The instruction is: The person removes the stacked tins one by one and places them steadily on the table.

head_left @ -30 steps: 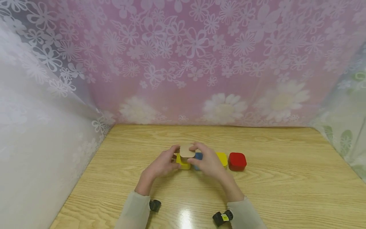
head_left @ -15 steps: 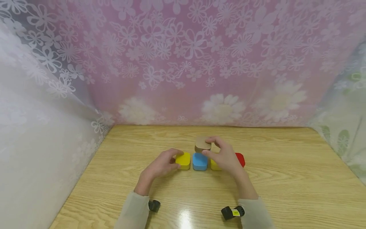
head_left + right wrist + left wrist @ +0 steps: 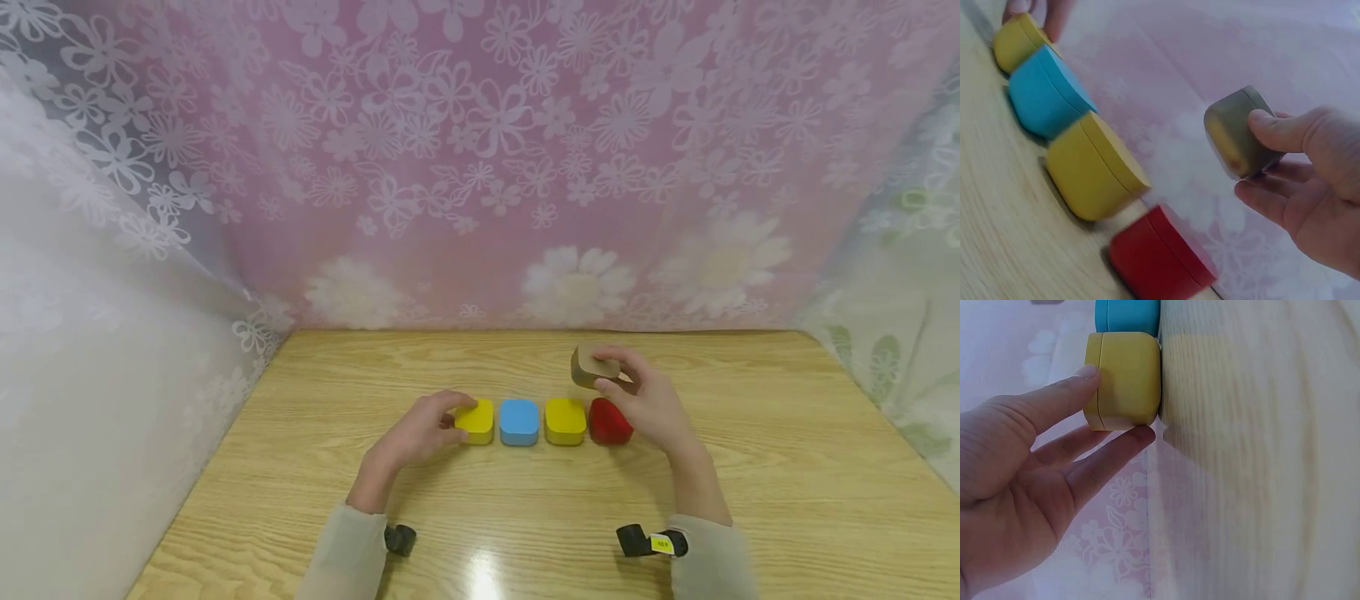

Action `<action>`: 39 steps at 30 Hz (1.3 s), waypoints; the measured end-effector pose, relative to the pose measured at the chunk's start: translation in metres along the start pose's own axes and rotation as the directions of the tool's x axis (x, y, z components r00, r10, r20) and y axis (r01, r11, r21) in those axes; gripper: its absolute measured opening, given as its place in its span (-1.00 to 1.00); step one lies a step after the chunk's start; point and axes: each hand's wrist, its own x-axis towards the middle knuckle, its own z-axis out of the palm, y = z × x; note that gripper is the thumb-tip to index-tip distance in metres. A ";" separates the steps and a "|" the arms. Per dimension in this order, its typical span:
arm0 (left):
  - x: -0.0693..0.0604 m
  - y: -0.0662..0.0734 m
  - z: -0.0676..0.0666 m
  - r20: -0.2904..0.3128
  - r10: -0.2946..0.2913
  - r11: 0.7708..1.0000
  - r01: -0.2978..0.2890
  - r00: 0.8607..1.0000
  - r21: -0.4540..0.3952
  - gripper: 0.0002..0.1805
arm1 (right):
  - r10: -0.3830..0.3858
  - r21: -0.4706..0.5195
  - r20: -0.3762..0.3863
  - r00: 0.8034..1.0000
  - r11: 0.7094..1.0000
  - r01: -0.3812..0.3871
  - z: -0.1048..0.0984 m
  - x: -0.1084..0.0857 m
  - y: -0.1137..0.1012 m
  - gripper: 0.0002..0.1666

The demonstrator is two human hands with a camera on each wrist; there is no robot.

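My right hand (image 3: 656, 408) pinches a small brown lidded box (image 3: 588, 367) with rounded corners between thumb and fingers. In the right wrist view that brown box is raised off the table, apart from the others. Below it, a row of similar boxes stands on the wooden table: a yellow box (image 3: 477, 421) at the left end, a blue box (image 3: 519, 422), a second yellow box (image 3: 565, 422) and a red box (image 3: 609, 423). Thumb and fingers of my left hand (image 3: 420, 429) hold the left-end yellow box, which rests on the tabletop in the left wrist view.
The wooden table (image 3: 480, 492) ends at a pink flowered curtain (image 3: 480, 167) behind the row. White patterned cloth (image 3: 112, 375) hangs at the left, and pale leafy cloth (image 3: 900, 333) at the right. Each wrist wears a black camera strap (image 3: 651, 542).
The brown box has been lifted off the left-end yellow box and carried rightward in my right hand, past the blue box, to behind the second yellow and red boxes. My left hand stays put.
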 end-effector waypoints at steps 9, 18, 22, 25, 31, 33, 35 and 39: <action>0.000 0.002 0.000 -0.004 0.013 0.999 -0.013 1.000 -0.034 -0.50 | 0.043 -0.052 0.032 0.999 0.998 -0.041 -0.026 -0.012 0.004 -0.53; -0.002 0.003 0.000 -0.009 0.008 1.000 -0.008 1.000 -0.017 -0.51 | 0.078 -0.164 0.019 0.997 0.984 -0.074 -0.058 -0.030 0.021 -0.52; -0.002 0.003 0.000 -0.005 0.007 1.000 -0.007 1.000 -0.018 -0.51 | 0.103 -0.206 0.035 0.994 0.974 -0.094 -0.074 -0.040 0.026 -0.54; -0.001 0.004 0.000 -0.004 0.003 1.000 -0.003 1.000 -0.022 -0.51 | 0.093 -0.226 0.060 0.994 0.971 -0.077 -0.082 -0.046 0.030 -0.57; 0.000 0.003 0.001 -0.003 0.006 1.000 -0.006 1.000 -0.022 -0.50 | 0.128 -0.210 0.124 0.984 0.973 -0.100 -0.088 -0.050 0.040 -0.55; 0.000 0.003 0.001 -0.002 0.003 1.000 -0.003 1.000 -0.023 -0.50 | 0.160 -0.193 0.137 0.977 0.972 -0.132 -0.088 -0.052 0.045 -0.54; 0.000 0.002 0.001 -0.001 0.001 1.000 -0.001 1.000 -0.021 -0.50 | 0.190 -0.177 0.145 0.971 0.971 -0.163 -0.089 -0.054 0.050 -0.51; 0.000 0.002 0.001 -0.002 -0.002 1.000 0.002 1.000 -0.019 -0.50 | 0.223 -0.157 0.157 0.962 0.967 -0.199 -0.089 -0.056 0.058 -0.49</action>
